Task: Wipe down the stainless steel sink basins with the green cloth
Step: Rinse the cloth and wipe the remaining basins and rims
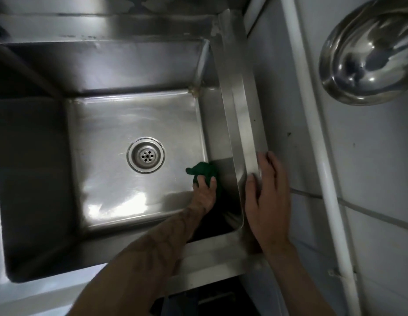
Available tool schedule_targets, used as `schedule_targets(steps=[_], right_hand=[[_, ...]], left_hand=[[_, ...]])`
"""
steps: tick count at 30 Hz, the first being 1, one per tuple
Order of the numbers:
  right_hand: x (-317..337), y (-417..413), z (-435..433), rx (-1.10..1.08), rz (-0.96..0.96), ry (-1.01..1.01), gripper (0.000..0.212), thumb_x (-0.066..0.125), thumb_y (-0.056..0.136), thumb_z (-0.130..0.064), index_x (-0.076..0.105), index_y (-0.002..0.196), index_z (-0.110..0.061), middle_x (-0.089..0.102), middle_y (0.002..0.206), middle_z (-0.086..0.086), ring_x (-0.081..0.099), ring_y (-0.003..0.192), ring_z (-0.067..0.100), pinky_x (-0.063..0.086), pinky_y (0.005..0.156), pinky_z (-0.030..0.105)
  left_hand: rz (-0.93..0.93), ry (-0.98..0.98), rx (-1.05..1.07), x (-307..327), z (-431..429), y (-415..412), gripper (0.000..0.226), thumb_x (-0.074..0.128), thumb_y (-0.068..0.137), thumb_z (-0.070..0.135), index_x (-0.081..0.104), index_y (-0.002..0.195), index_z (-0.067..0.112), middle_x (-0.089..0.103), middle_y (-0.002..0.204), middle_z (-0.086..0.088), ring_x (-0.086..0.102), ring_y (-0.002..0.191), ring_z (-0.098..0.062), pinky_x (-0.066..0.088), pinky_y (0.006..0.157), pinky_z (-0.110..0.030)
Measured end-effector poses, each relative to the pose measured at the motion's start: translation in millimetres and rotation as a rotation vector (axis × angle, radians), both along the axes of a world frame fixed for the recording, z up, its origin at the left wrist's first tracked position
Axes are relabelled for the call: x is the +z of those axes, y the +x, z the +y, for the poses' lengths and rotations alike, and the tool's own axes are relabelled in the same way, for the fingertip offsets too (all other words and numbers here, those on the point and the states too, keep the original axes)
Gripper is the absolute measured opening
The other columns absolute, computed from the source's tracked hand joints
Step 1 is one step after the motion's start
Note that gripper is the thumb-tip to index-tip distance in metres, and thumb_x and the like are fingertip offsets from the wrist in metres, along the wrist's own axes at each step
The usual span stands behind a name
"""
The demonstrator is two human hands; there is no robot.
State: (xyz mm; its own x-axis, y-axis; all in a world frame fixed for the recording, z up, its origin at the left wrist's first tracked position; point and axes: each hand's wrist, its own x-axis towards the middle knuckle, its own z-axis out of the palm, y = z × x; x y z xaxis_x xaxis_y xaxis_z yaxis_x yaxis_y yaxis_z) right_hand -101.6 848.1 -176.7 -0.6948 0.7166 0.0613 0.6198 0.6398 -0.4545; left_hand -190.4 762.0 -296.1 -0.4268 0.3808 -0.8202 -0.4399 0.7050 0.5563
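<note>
A deep stainless steel sink basin [111, 119] fills the view, with a round drain [146, 155] in its floor. My left hand [204, 190] reaches down into the basin and presses the green cloth [201, 168] against the floor where it meets the right wall, just right of the drain. Part of the cloth is hidden under my fingers. My right hand [268, 197] lies flat with fingers spread on the sink's right rim [241, 99], holding nothing.
A white tiled wall [369, 179] rises right of the sink, with a white pipe [321, 156] running along it. A shiny steel bowl [367, 51] hangs on the wall at the upper right. The sink's front rim [209, 263] runs under my left forearm.
</note>
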Motion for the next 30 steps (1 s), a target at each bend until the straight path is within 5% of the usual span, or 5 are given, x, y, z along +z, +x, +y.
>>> schedule_targets(steps=[8,13,20,27,30], right_hand=[[-3,-4,-2,0.002,-0.078,0.043,0.045,0.05,0.108,-0.021,0.05,0.153,-0.015,0.036,0.164,0.012,0.045,0.145,0.026,0.049,0.11,0.043],[-3,-4,-2,0.008,-0.068,0.024,0.044,0.043,0.111,-0.023,0.048,0.154,-0.017,0.033,0.166,0.009,0.044,0.146,0.024,0.051,0.109,0.044],[-4,-2,2,0.01,-0.079,-0.011,0.048,0.046,0.11,-0.026,0.042,0.157,-0.022,0.03,0.168,0.009,0.04,0.149,0.025,0.048,0.111,0.049],[-3,-41,27,0.039,-0.157,0.057,0.054,0.04,0.107,-0.035,0.037,0.159,-0.022,0.034,0.165,0.011,0.048,0.142,0.03,0.05,0.106,0.05],[-6,-43,28,0.055,-0.133,0.026,0.055,0.038,0.108,-0.035,0.032,0.161,-0.022,0.035,0.164,0.012,0.051,0.139,0.031,0.054,0.1,0.053]], left_hand=[[-0.151,0.147,0.058,83,-9,3,0.025,0.042,0.115,0.022,0.04,0.09,0.02,0.051,0.084,-0.001,0.05,0.077,-0.011,0.038,0.054,-0.003],[-0.148,0.051,0.077,58,-1,-2,0.039,0.041,0.113,0.043,0.04,0.137,0.013,0.053,0.14,-0.02,0.056,0.125,-0.034,0.046,0.104,-0.031],[-0.047,0.367,0.361,78,6,7,0.009,0.049,0.104,0.057,0.051,0.103,0.049,0.062,0.119,-0.015,0.064,0.108,-0.03,0.056,0.093,-0.049],[0.07,0.165,0.425,51,28,0,0.027,0.046,0.112,0.037,0.05,0.126,0.014,0.055,0.121,-0.014,0.055,0.114,-0.034,0.045,0.096,-0.041],[0.124,0.186,0.479,48,31,-1,0.028,0.046,0.108,0.047,0.054,0.126,0.027,0.06,0.122,-0.012,0.059,0.114,-0.03,0.048,0.099,-0.041]])
